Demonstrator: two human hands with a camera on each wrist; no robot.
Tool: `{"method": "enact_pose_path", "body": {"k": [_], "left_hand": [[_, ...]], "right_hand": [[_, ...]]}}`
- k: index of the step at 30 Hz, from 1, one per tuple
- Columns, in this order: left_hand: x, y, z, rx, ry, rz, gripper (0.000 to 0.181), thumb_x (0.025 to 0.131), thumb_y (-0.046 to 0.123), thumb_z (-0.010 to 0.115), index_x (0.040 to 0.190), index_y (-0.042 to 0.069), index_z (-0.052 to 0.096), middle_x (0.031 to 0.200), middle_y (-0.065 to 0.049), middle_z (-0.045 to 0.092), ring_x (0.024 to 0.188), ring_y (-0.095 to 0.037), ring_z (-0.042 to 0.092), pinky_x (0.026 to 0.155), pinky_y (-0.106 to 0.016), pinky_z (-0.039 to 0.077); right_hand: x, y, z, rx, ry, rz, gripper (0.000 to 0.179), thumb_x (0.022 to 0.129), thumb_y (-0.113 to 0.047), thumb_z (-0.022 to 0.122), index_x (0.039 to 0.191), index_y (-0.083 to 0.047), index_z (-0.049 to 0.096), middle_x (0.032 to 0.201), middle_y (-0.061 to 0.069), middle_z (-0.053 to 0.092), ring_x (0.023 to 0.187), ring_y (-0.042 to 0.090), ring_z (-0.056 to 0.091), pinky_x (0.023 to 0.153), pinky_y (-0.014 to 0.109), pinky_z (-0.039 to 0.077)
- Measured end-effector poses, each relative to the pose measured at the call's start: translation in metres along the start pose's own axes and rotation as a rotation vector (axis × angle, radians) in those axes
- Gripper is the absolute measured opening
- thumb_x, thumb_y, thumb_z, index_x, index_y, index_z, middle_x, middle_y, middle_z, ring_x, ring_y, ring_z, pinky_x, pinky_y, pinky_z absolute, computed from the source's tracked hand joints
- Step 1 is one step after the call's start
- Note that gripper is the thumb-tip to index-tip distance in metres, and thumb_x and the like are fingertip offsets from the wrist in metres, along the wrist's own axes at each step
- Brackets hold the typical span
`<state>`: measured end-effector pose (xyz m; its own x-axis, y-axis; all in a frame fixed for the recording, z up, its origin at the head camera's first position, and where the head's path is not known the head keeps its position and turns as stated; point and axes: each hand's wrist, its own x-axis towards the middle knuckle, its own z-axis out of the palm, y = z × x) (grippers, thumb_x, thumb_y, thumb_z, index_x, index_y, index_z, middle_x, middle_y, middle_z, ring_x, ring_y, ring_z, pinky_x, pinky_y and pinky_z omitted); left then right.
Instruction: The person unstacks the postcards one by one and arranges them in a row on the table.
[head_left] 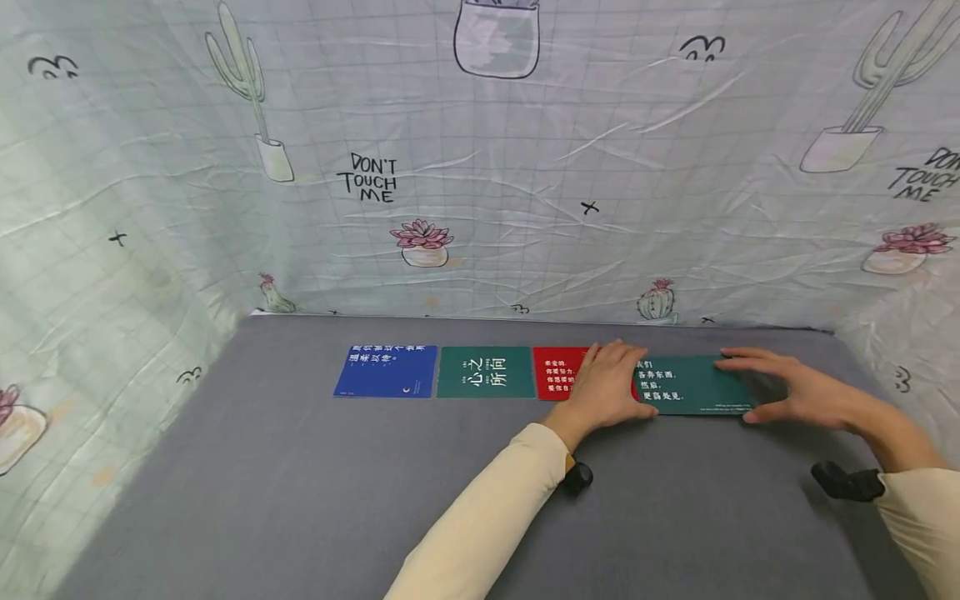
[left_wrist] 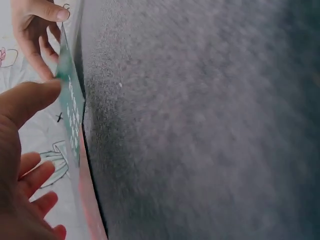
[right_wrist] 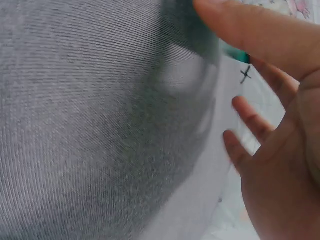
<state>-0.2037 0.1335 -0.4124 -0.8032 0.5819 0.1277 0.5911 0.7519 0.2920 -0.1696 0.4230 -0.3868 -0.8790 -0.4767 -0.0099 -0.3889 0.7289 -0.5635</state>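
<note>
A dark green card (head_left: pixel 693 385) with white Chinese writing spans the space between my hands at the right end of a row of cards. My left hand (head_left: pixel 603 387) holds its left end, thumb at the near corner and fingers toward the far edge. This hand also covers part of a red card (head_left: pixel 557 379). My right hand (head_left: pixel 813 396) grips the green card's right end, thumb on the near edge and forefinger on the far edge. In the left wrist view, the green card (left_wrist: pixel 71 100) stands out from the grey surface beside the red card (left_wrist: pixel 90 195).
Left of the red card lie a second green card (head_left: pixel 491 383) and a blue card (head_left: pixel 386 382), in line. They rest on a grey cloth surface (head_left: pixel 300 483). Behind and at the sides hangs a pale curtain (head_left: pixel 510 167) printed with cacti and words.
</note>
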Motion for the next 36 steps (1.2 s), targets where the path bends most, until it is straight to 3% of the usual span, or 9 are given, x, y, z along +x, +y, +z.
{"method": "enact_pose_path", "body": {"k": [2,5,13,18,20,22,26,32,36], "left_hand": [[0.000,0.000,0.003,0.000,-0.005,0.002,0.081,0.076,0.053,0.072,0.145,0.024,0.040,0.144,0.011,0.041,0.140,-0.010,0.024,0.115,-0.036,0.012],[0.001,-0.001,0.006,0.011,-0.014,-0.004,0.083,0.076,0.055,0.072,0.145,0.024,0.039,0.145,0.011,0.040,0.141,-0.010,0.022,0.116,-0.037,0.011],[0.003,-0.004,0.009,0.056,-0.038,-0.021,0.080,0.076,0.055,0.072,0.143,0.025,0.042,0.144,0.012,0.042,0.140,-0.011,0.024,0.116,-0.036,0.010],[0.006,-0.005,0.009,0.069,-0.061,-0.016,0.078,0.077,0.055,0.070,0.143,0.026,0.042,0.144,0.012,0.042,0.140,-0.011,0.024,0.116,-0.037,0.009],[0.006,-0.005,0.009,0.067,-0.073,-0.016,0.077,0.078,0.054,0.069,0.144,0.025,0.041,0.145,0.012,0.041,0.140,-0.011,0.024,0.116,-0.036,0.010],[0.006,-0.005,0.009,0.055,-0.082,-0.021,0.076,0.080,0.053,0.068,0.145,0.023,0.040,0.146,0.010,0.040,0.140,-0.012,0.024,0.115,-0.035,0.012],[0.006,-0.006,0.009,-0.036,-0.096,-0.039,0.076,0.084,0.049,0.066,0.146,0.018,0.037,0.149,0.006,0.037,0.141,-0.015,0.022,0.115,-0.034,0.015],[0.006,-0.005,0.012,-0.189,-0.091,-0.072,0.074,0.088,0.047,0.062,0.148,0.014,0.034,0.152,0.002,0.032,0.143,-0.017,0.017,0.115,-0.034,0.012],[0.009,-0.003,0.015,-0.239,-0.078,-0.100,0.073,0.089,0.046,0.060,0.148,0.014,0.033,0.153,0.002,0.030,0.144,-0.016,0.014,0.116,-0.034,0.010]], "right_hand": [[0.004,0.001,0.003,-0.013,-0.002,-0.028,0.073,0.073,-0.024,0.083,0.137,-0.011,0.051,0.142,0.018,0.037,0.135,0.007,0.021,0.089,0.066,0.027],[0.006,0.004,0.006,-0.029,0.008,-0.050,0.076,0.070,-0.024,0.085,0.137,-0.011,0.051,0.140,0.017,0.039,0.133,0.011,0.023,0.089,0.064,0.028],[0.000,0.011,0.004,-0.018,0.007,-0.008,0.079,0.070,-0.024,0.084,0.139,-0.011,0.048,0.143,0.020,0.037,0.132,-0.003,0.018,0.091,0.066,0.026],[0.002,0.011,0.003,-0.010,0.005,-0.010,0.078,0.071,-0.025,0.084,0.139,-0.012,0.049,0.144,0.019,0.037,0.128,-0.011,0.016,0.101,0.055,0.024],[0.004,0.012,0.003,-0.003,-0.002,-0.004,0.078,0.070,-0.025,0.084,0.139,-0.012,0.049,0.144,0.019,0.037,0.130,-0.007,0.017,0.101,0.057,0.024],[0.005,0.013,0.003,0.010,-0.014,0.006,0.078,0.070,-0.025,0.084,0.139,-0.011,0.050,0.144,0.021,0.037,0.134,0.005,0.020,0.094,0.067,0.024],[0.004,0.014,0.002,0.018,-0.028,0.033,0.078,0.070,-0.026,0.084,0.139,-0.010,0.049,0.145,0.022,0.035,0.135,0.025,0.022,0.092,0.069,0.024],[0.003,0.016,0.002,0.025,-0.013,0.012,0.078,0.071,-0.025,0.084,0.139,-0.009,0.049,0.144,0.023,0.036,0.129,-0.008,0.018,0.092,0.068,0.024],[0.004,0.016,0.003,0.027,-0.007,0.002,0.077,0.070,-0.025,0.084,0.138,-0.009,0.050,0.143,0.023,0.037,0.127,-0.011,0.018,0.093,0.069,0.023]]}}
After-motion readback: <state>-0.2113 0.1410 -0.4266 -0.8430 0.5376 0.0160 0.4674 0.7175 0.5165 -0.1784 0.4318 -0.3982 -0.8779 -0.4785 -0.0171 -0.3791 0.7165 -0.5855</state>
